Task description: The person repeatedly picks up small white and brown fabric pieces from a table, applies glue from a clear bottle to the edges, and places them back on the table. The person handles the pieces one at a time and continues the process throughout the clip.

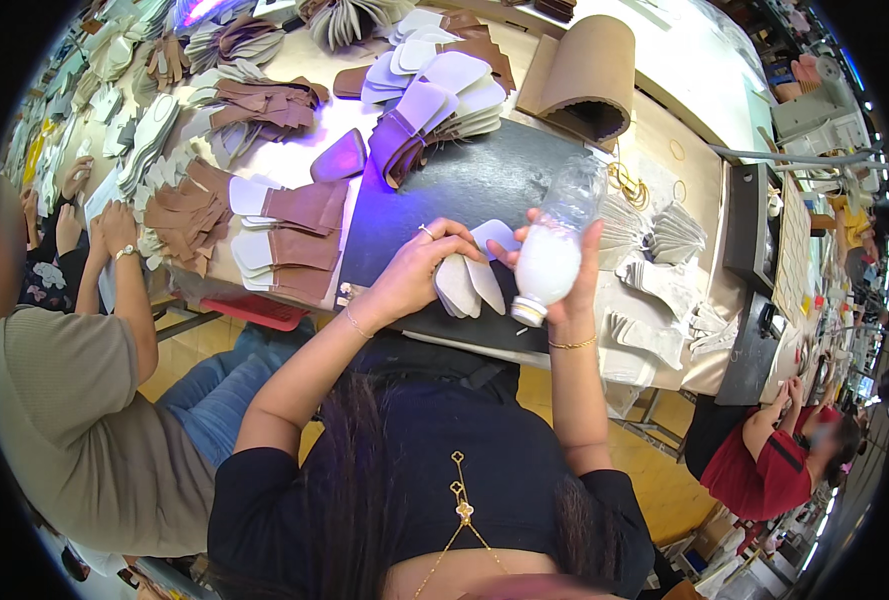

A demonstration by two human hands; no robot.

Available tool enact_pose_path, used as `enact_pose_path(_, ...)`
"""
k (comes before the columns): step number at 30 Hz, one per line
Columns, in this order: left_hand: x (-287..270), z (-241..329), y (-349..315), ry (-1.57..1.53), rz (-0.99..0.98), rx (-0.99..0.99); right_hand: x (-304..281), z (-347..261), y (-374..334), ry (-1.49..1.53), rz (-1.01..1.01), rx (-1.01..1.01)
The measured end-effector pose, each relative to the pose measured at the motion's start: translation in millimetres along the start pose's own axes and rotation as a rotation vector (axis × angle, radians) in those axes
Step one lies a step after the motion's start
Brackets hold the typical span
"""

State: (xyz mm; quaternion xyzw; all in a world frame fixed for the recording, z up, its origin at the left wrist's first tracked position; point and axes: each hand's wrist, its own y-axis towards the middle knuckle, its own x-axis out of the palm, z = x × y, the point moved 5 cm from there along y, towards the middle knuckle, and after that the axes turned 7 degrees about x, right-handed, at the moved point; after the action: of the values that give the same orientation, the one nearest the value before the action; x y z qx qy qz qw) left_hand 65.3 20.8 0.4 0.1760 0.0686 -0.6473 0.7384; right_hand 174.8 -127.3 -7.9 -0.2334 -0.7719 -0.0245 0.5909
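My left hand (pixel 416 268) pinches a small fan of light grey, tongue-shaped pieces (pixel 456 290) over the front of a black mat (pixel 474 195). My right hand (pixel 582 285) is wrapped round a clear plastic bottle (pixel 547 265) part filled with something white. The bottle is tipped over, its capped end pointing down toward me, close beside the grey pieces. A white rounded piece (pixel 492 235) shows between the two hands; whether either hand holds it I cannot tell.
Fanned stacks of brown and white pieces (pixel 289 225) lie left of the mat, with more (pixel 434 100) at its far edge. A rolled brown sheet (pixel 589 75) stands behind. Grey pieces (pixel 654 285) and rubber bands (pixel 626 183) lie right. A co-worker (pixel 94 400) sits close at my left.
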Motion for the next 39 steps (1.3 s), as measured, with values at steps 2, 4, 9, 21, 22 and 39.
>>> enact_pose_path(2,-7,5,-2,-0.023,-0.010,0.022,-20,5,3,-0.127,0.166,-0.008)
enact_pose_path(4,-25,16,-6,-0.062,-0.015,0.062,-28,3,4,-0.165,0.130,-0.025)
enact_pose_path(9,-91,60,-28,-0.026,-0.107,0.000,-27,-4,7,-0.141,0.054,-0.043)
enact_pose_path(21,-18,39,-19,0.166,-0.574,0.194,22,-12,-12,-1.356,0.351,-0.740)
enact_pose_path(22,-13,33,-19,0.181,-0.596,0.171,26,-4,-12,-1.421,0.306,-0.740)
enact_pose_path(39,-3,16,-27,0.214,-0.687,0.097,54,-17,-1,-1.702,0.558,-0.925)
